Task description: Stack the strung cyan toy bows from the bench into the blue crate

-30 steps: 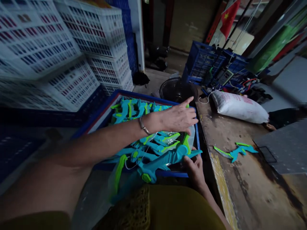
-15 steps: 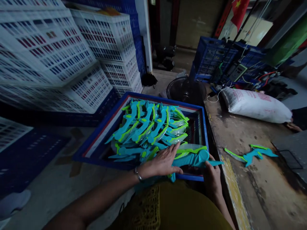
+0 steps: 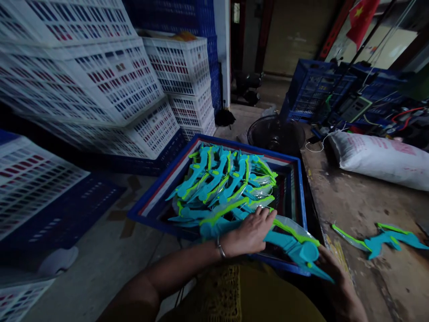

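A turquoise and lime-green plastic toy bow point(image 3: 295, 246) lies slantwise over the near side of a blue-rimmed crate point(image 3: 303, 201). My left hand point(image 3: 250, 232), with a bangle at the wrist, is closed over the bow's middle. At the bow's right end is my right hand point(image 3: 338, 277), holding it from behind and below; most of its fingers are hidden. Inside the crate, several matching bows point(image 3: 221, 174) with thin strings lie close together in a row. A single similar bow point(image 3: 385, 241) rests on the worn table at the right.
White slatted crates point(image 3: 110, 80) are stacked at the left. Beyond the blue-rimmed crate stands a round fan point(image 3: 275, 134). A stuffed white sack point(image 3: 382, 154) lies on the wooden table point(image 3: 330, 188), with blue crates point(image 3: 315, 87) behind it.
The held bow has come nearer to me, its right end dropping lower past the crate's rim. Both hands have moved with it. The view has turned somewhat to the left.
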Action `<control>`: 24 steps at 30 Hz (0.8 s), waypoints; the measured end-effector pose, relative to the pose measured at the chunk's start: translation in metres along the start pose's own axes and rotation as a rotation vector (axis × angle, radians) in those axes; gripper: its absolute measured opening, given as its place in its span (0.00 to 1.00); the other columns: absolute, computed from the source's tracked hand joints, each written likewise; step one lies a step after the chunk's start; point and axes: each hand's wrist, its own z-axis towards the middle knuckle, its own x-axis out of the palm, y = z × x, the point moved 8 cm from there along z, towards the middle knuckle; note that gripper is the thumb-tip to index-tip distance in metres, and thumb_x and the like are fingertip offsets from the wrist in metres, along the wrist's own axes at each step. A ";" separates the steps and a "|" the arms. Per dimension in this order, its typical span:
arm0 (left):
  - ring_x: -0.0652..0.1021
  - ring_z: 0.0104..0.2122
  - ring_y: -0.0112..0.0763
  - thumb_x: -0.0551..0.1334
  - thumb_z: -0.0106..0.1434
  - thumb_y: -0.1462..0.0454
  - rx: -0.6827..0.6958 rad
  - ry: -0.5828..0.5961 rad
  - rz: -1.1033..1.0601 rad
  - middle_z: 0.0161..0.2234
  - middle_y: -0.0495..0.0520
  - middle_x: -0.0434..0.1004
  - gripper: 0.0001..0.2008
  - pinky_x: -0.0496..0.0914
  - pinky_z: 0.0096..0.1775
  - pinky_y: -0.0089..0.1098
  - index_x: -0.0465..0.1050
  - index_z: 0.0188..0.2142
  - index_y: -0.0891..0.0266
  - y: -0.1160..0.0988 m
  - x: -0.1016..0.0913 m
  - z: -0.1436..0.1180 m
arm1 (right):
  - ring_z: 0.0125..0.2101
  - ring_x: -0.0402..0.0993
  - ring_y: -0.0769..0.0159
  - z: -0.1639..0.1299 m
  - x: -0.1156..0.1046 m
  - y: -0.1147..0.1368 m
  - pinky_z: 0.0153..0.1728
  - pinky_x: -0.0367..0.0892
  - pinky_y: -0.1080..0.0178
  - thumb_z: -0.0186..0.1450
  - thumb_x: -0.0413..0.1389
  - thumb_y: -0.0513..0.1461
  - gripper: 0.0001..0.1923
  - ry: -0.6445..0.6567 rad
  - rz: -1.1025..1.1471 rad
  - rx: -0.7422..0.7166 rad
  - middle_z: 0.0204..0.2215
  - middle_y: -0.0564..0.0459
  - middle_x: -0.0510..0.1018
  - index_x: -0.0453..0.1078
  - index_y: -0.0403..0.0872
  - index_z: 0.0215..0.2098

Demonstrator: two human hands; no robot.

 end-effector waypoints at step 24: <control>0.59 0.74 0.63 0.58 0.67 0.66 -0.498 -0.322 0.067 0.75 0.74 0.55 0.31 0.63 0.70 0.61 0.66 0.70 0.69 0.189 0.089 -0.015 | 0.33 0.82 0.57 0.205 0.207 -0.060 0.36 0.78 0.59 0.42 0.73 0.60 0.38 -0.041 0.196 0.131 0.32 0.46 0.83 0.71 0.44 0.40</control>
